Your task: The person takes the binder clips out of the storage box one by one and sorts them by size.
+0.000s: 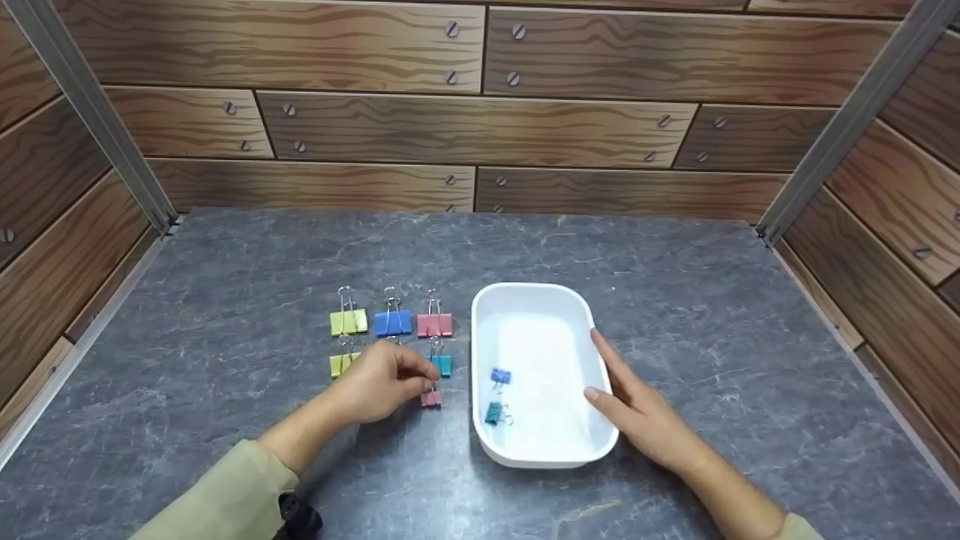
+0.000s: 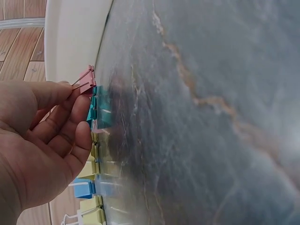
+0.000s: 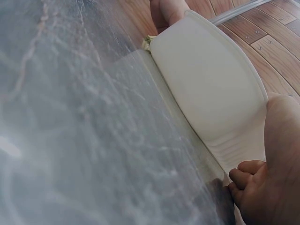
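My left hand (image 1: 375, 384) pinches a small pink binder clip (image 1: 431, 400) by its wire handles, just left of the white plastic tub (image 1: 544, 459). In the left wrist view the pink clip (image 2: 87, 80) hangs at the tips of thumb and forefinger. My right hand (image 1: 646, 421) grips the tub's right side, thumb over the rim and the other fingers along the outer wall. Inside the tub lie a small blue binder clip (image 1: 500, 376) and a small teal binder clip (image 1: 493, 413).
Left of the tub stand larger yellow (image 1: 349, 322), blue (image 1: 393, 323) and pink (image 1: 435, 325) binder clips in a row. Nearer are a smaller yellow clip (image 1: 341, 365) and a teal clip (image 1: 444, 366); my left hand partly hides that row. Wood-patterned walls (image 1: 480, 127) enclose the grey marbled table (image 1: 675, 285).
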The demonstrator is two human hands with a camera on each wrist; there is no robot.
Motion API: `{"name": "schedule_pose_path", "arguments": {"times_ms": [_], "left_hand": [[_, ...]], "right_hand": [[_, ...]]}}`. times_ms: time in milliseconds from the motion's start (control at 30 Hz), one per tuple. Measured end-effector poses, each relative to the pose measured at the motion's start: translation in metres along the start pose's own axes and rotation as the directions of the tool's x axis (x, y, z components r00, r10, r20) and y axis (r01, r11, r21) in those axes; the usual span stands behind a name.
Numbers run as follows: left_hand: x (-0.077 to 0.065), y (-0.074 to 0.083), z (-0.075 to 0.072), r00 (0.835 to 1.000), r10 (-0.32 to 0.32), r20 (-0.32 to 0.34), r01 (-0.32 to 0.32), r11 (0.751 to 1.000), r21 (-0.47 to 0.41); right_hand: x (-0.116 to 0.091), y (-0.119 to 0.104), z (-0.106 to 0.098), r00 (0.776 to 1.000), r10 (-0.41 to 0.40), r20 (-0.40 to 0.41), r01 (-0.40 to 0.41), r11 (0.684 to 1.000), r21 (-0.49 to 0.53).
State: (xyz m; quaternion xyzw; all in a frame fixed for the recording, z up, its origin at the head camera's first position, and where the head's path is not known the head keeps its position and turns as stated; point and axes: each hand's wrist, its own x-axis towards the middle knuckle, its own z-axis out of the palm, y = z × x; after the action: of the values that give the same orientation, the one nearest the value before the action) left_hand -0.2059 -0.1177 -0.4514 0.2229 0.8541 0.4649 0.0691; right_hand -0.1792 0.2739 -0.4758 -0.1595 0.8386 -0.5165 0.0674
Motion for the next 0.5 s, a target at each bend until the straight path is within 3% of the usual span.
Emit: {"name": "schedule_pose_path", "arguments": {"times_ms": [500], "left_hand": [[0.0002, 0.0005, 0.0029, 1.000, -0.004, 0.020, 0.004, 1.000, 0.013]], "right_hand": [[0.0004, -0.0014, 0.0006, 1.000, -0.003, 0.003, 0.003, 1.000, -0.006]]}}
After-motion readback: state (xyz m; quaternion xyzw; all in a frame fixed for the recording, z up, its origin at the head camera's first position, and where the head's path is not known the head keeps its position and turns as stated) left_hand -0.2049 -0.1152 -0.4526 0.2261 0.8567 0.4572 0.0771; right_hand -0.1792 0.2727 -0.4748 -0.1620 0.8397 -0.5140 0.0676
